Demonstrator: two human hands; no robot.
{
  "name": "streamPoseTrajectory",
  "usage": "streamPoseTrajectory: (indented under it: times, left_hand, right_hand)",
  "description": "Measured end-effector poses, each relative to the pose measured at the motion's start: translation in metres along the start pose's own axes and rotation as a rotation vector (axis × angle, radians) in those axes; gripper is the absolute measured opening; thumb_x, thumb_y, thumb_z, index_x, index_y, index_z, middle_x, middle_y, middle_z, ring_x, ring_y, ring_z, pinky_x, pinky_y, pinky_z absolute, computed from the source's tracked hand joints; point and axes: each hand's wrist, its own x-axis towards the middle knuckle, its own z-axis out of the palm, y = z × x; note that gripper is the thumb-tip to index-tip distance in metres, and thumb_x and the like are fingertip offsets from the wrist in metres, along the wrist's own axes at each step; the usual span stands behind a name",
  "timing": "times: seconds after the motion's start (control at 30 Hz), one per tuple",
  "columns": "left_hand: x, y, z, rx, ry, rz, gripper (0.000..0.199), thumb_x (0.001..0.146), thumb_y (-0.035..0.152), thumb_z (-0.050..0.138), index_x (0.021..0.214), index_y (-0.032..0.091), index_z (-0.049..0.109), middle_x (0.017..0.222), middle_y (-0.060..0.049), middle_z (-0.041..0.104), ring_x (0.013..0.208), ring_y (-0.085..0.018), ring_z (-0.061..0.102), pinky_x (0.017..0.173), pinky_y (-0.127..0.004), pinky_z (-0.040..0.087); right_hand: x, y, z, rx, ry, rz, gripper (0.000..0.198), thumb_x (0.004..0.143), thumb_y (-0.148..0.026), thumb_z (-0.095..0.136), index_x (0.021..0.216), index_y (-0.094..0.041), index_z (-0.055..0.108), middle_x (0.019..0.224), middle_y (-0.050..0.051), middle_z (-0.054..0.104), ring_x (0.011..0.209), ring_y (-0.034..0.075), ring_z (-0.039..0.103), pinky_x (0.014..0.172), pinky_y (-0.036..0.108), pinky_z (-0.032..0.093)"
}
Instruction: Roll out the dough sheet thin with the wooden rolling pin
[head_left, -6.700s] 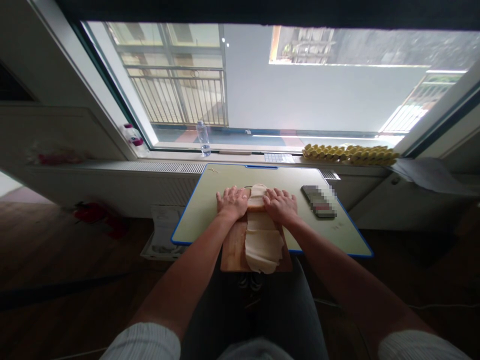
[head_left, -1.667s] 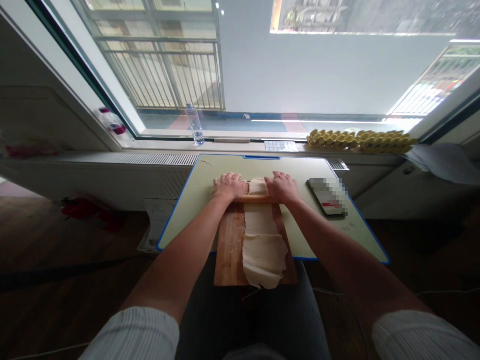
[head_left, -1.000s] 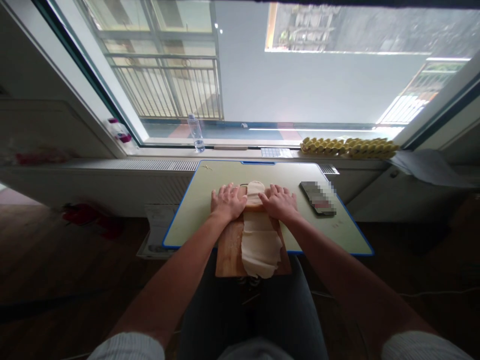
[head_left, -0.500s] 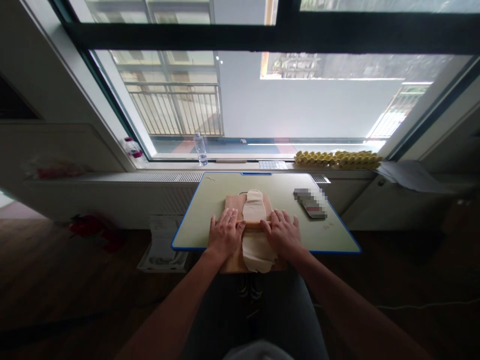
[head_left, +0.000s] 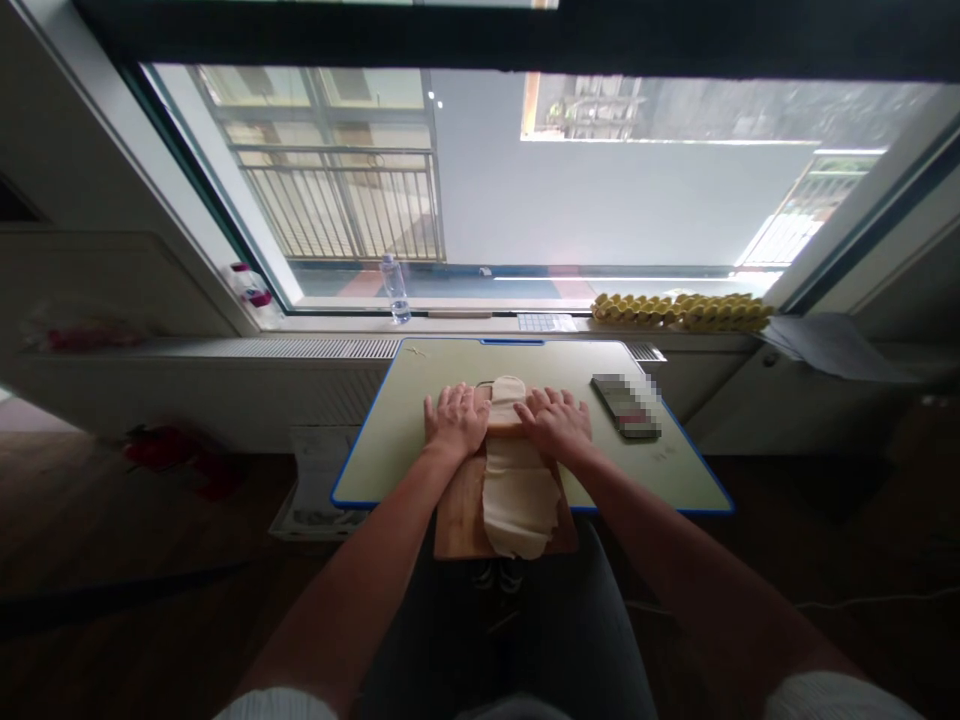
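A wooden rolling pin [head_left: 507, 430] lies crosswise over a long, flat strip of pale dough [head_left: 519, 495]. My left hand [head_left: 456, 420] is closed over the pin's left end, its fingers reaching forward. Over the right end, my right hand [head_left: 556, 422] holds the pin in the same way, thumb towards the middle. Both palms hide the pin's ends. Beneath the dough is a wooden cutting board [head_left: 459, 510], whose near end sticks out past the table edge. The dough's near end has a ragged edge; its far end is rounded.
The board rests on a small blue-edged table [head_left: 397, 430]. A phone [head_left: 628, 408] lies at the right. On the windowsill stand a clear bottle [head_left: 395, 292], a bottle with a pink label [head_left: 253, 292] and yellow egg trays [head_left: 679, 311]. Papers [head_left: 832, 345] lie farther right.
Both hands have pushed the rolling pin forward, away from me, along the dough. More of the dough and the board now shows on the near side. The view has tilted down slightly.
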Motion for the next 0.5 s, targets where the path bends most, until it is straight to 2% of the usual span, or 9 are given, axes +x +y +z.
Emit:
streamPoseTrajectory:
  times: [0.1, 0.23, 0.5]
  left_hand:
    - [0.018, 0.000, 0.001, -0.008, -0.057, -0.028, 0.064, 0.105, 0.057, 0.030, 0.158, 0.029, 0.053, 0.170, -0.007, 0.046, 0.157, -0.032, 0.038, 0.131, -0.064, 0.021]
    - [0.038, 0.000, -0.001, -0.027, -0.130, -0.043, 0.068, 0.103, 0.060, 0.029, 0.160, 0.029, 0.050, 0.172, -0.008, 0.042, 0.158, -0.033, 0.036, 0.130, -0.066, 0.021]
    - [0.074, -0.002, 0.003, -0.024, -0.201, -0.037, 0.069, 0.101, 0.061, 0.028, 0.157, 0.029, 0.052, 0.172, -0.010, 0.042, 0.156, -0.034, 0.038, 0.127, -0.064, 0.027]
  right_hand:
    - [0.019, 0.002, 0.001, 0.041, -0.036, 0.019, 0.074, 0.104, -0.073, 0.030, 0.160, -0.028, 0.050, 0.169, 0.008, 0.044, 0.153, 0.035, 0.037, 0.123, 0.058, 0.029]
    - [0.041, 0.006, 0.002, 0.067, -0.080, 0.037, 0.078, 0.104, -0.074, 0.029, 0.161, -0.025, 0.048, 0.168, 0.012, 0.044, 0.152, 0.036, 0.039, 0.123, 0.059, 0.030]
    - [0.077, 0.006, 0.004, 0.022, -0.096, 0.025, 0.078, 0.107, -0.068, 0.025, 0.159, -0.015, 0.049, 0.164, 0.019, 0.047, 0.147, 0.036, 0.044, 0.119, 0.053, 0.036]
